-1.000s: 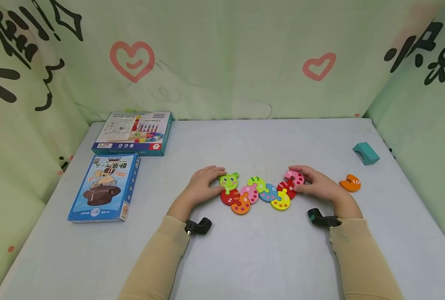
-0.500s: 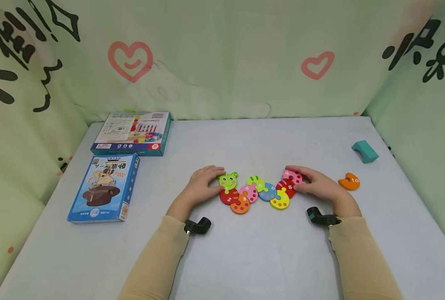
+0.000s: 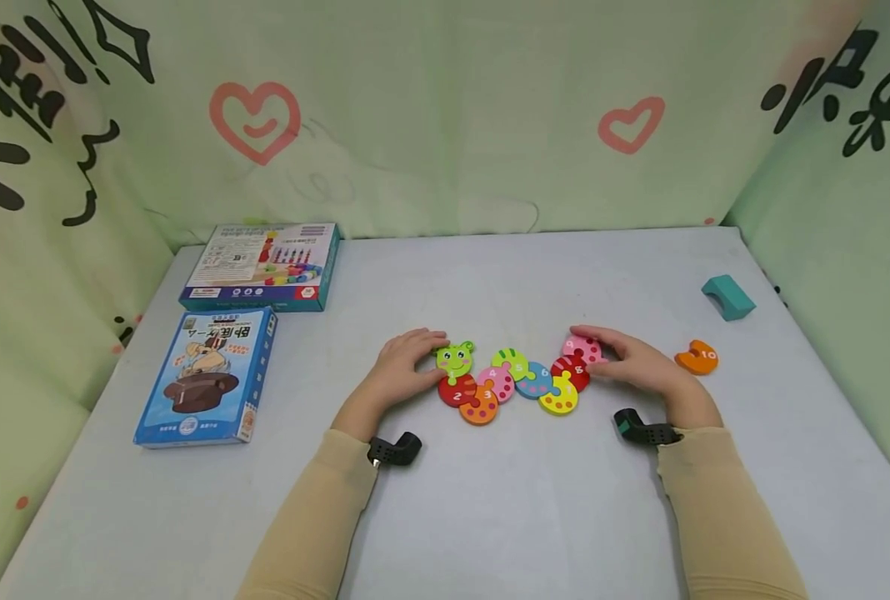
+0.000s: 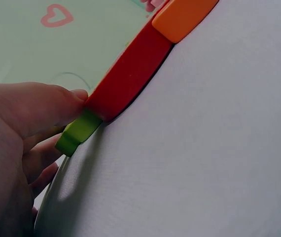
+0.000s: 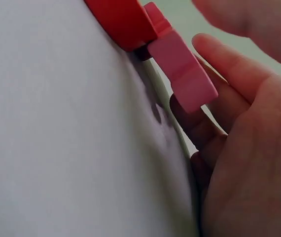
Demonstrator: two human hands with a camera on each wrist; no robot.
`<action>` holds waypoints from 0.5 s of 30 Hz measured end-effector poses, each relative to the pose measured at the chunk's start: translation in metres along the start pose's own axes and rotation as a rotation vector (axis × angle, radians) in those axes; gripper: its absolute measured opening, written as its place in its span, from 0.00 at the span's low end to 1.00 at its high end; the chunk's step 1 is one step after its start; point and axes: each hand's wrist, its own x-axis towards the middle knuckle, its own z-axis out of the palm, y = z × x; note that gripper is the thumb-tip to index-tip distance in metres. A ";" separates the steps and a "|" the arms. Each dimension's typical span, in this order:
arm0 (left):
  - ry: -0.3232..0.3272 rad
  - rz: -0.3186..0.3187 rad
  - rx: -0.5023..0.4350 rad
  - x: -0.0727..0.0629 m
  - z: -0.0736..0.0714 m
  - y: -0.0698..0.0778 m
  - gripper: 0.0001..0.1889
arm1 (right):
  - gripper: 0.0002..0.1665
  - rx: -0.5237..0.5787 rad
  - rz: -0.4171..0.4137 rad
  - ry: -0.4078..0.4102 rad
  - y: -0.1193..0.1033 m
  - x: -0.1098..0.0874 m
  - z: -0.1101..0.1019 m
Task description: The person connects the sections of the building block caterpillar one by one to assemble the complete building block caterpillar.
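Observation:
A wavy chain of joined, numbered caterpillar puzzle pieces (image 3: 496,384) lies between both hands on the white table. My left hand (image 3: 403,368) holds its left end, the smiling green head (image 3: 455,360). In the left wrist view the thumb presses where the green piece meets the red piece (image 4: 130,74), with the other fingers behind. My right hand (image 3: 636,362) holds the pink end piece (image 3: 582,347) between thumb and fingers. The right wrist view shows fingers behind that pink piece (image 5: 182,71), next to a red one; the thumb's tip is out of frame there.
An orange puzzle piece (image 3: 697,358) lies loose right of the right hand. Behind it sits a teal arched block (image 3: 728,297). At left are a blue box (image 3: 205,375) and a toy box (image 3: 261,265). A green curtain (image 3: 445,117) hangs around the table.
The whole head view has shifted slightly. Both hands keep their places at the two ends of the chain, and the pieces look the same.

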 end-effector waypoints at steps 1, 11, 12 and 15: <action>0.000 -0.001 -0.001 0.000 0.000 0.000 0.25 | 0.38 0.010 -0.011 0.002 0.000 0.000 0.000; 0.000 -0.010 0.001 -0.001 0.001 0.000 0.25 | 0.31 0.024 -0.082 0.153 -0.001 -0.014 -0.011; -0.002 -0.009 0.000 0.000 0.001 0.000 0.25 | 0.30 0.021 -0.074 0.189 -0.002 -0.019 -0.014; -0.008 -0.011 0.003 0.000 -0.001 0.001 0.25 | 0.30 -0.012 -0.067 0.287 0.000 -0.035 -0.024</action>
